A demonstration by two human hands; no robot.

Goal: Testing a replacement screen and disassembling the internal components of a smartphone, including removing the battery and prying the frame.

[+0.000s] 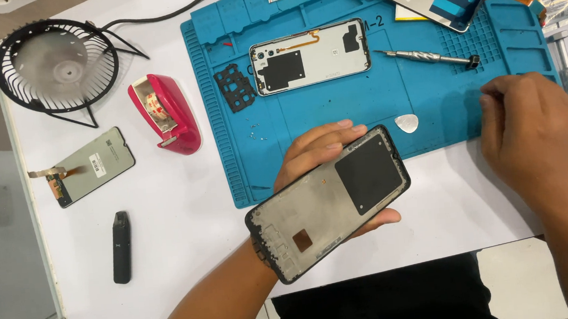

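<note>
- The left hand (320,151) is cradling a bare phone frame (330,203) from underneath, palm up, fingers curling over the far edge and the thumb showing at the near edge; holding it this way is keeping the inner face of the frame turned up toward the camera, with its dark square patch and small brown square open to view.
- The frame is hanging above the near edge of the blue work mat (360,99) and the white counter (186,207), tilted so its long side is running from lower left to upper right.
- The left forearm is coming in from below, wrist bent slightly back so the frame is sitting level.
- The right hand (539,136) is resting at the right end of the mat, back of the hand upward, fingers drawn together and pointing left; the fingertips are pinching close, but whether something small is sitting between them I cannot tell.
- A screwdriver (428,57) is lying on the mat just beyond the right hand, within easy reach, and a white pick (407,123) is lying between the two hands.
- An opened phone body (310,56) is lying flat in the middle of the mat, with a black cover plate (235,88) set beside it, apart from the frame.
- A detached screen (88,166), a red tape dispenser (167,112), a small black fan (56,66) and a slim black device (121,246) are lying off the mat to the left, well apart from both hands.
</note>
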